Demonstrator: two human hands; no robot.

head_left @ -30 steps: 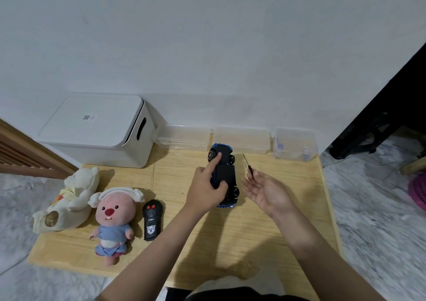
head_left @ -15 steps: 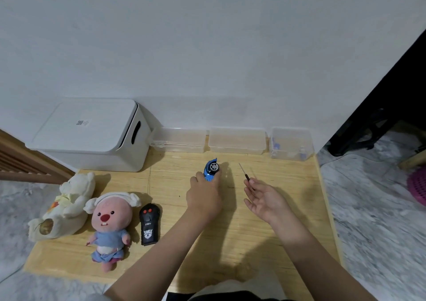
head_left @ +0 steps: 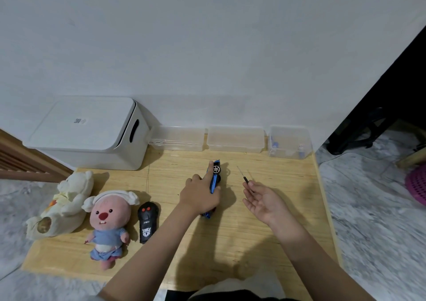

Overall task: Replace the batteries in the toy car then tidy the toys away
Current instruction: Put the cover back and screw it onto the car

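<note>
A blue and black toy car point(head_left: 215, 176) is tipped on its side on the wooden board point(head_left: 265, 236), one wheel facing up. My left hand point(head_left: 200, 193) grips it from the left, index finger stretched along its top. My right hand point(head_left: 262, 200) hovers palm up to the right of the car and holds a small screwdriver point(head_left: 244, 178) by its black handle, the thin metal tip pointing away from me. A black remote control point(head_left: 147, 222) lies to the left of my left arm.
A pink plush with a blue shirt point(head_left: 109, 222) and a cream plush bear point(head_left: 62, 206) lie at the board's left. A white lidded bin point(head_left: 90, 132) and three clear plastic boxes point(head_left: 235, 139) line the wall. Marble floor surrounds the board.
The car lay belly-up a second ago; my left hand has rolled it onto its side. My right hand stays beside it with the screwdriver. The camera has tilted slightly.
</note>
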